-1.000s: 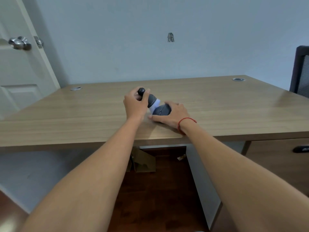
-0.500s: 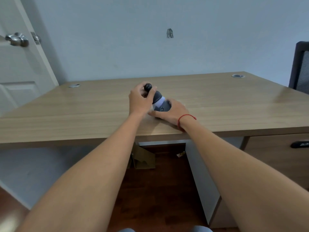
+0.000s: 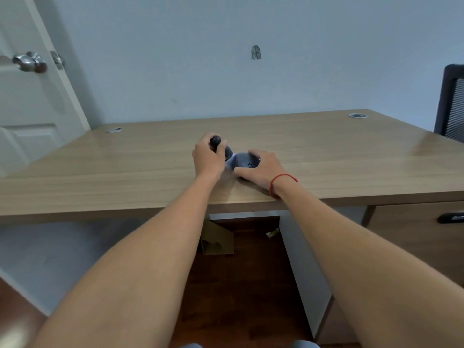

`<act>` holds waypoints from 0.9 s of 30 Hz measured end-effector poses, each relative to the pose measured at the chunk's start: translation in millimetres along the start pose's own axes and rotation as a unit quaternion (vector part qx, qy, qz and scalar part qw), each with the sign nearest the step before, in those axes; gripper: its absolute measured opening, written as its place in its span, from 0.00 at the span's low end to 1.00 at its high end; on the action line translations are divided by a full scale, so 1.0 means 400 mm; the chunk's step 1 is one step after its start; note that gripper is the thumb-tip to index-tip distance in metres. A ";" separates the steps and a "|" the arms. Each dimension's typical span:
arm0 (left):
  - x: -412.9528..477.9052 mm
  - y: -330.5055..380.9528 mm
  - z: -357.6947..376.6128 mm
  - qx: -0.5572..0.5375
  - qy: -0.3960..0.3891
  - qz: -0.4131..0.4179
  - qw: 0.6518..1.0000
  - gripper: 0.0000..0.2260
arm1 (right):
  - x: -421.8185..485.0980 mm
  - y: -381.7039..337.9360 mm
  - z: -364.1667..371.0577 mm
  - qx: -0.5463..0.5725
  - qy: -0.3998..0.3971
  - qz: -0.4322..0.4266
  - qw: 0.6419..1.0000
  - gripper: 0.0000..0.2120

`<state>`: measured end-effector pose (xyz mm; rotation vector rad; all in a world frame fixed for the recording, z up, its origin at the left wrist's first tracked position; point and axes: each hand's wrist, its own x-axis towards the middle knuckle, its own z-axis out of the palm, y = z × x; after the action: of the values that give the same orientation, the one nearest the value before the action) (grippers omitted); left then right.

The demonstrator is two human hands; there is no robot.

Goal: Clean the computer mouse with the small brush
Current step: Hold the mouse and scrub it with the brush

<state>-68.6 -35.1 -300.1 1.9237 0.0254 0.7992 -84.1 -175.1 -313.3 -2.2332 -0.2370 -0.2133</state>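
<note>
A dark grey computer mouse [image 3: 244,162] lies on the wooden desk [image 3: 125,172] near its front edge. My right hand [image 3: 259,169], with a red string at the wrist, grips the mouse from the right and front and covers much of it. My left hand [image 3: 208,159] is closed around a small brush [image 3: 227,153] with a dark rounded handle and pale bristles. The bristles touch the left side of the mouse; the brush tilts down to the right.
A white door [image 3: 30,101] with a metal knob stands at the left. A black chair back [image 3: 450,104] is at the right edge. Two cable grommets sit at the desk's back corners. A drawer with a black handle [image 3: 450,217] is under the desk; a cardboard box [image 3: 217,238] sits on the floor.
The brush and my left hand have shifted slightly over the mouse's left side. My right hand stays on the mouse. The view has shifted a little.
</note>
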 end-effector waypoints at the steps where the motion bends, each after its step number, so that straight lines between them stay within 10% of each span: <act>1: 0.003 -0.007 -0.005 0.009 0.002 -0.001 1.000 0.06 | 0.000 -0.001 -0.002 0.006 0.000 0.001 1.000 0.24; 5: 0.027 0.020 -0.016 -0.055 0.054 0.004 0.997 0.05 | -0.002 0.005 0.001 0.036 -0.019 0.022 0.999 0.37; 12: 0.008 0.009 -0.013 0.073 -0.016 0.042 0.996 0.05 | -0.003 -0.005 -0.002 0.025 0.001 0.008 1.000 0.27; 18: -0.009 0.046 0.006 -0.027 0.031 0.067 0.997 0.07 | -0.008 -0.010 -0.003 0.025 -0.001 0.013 1.000 0.16; 27: -0.001 0.048 -0.003 0.018 0.005 0.086 0.996 0.05 | 0.001 -0.008 -0.002 0.011 -0.023 0.016 1.000 0.25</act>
<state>-75.4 -43.6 -284.5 1.9746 -0.1213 0.9281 -84.4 -173.8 -310.4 -2.2200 -0.2262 -0.1412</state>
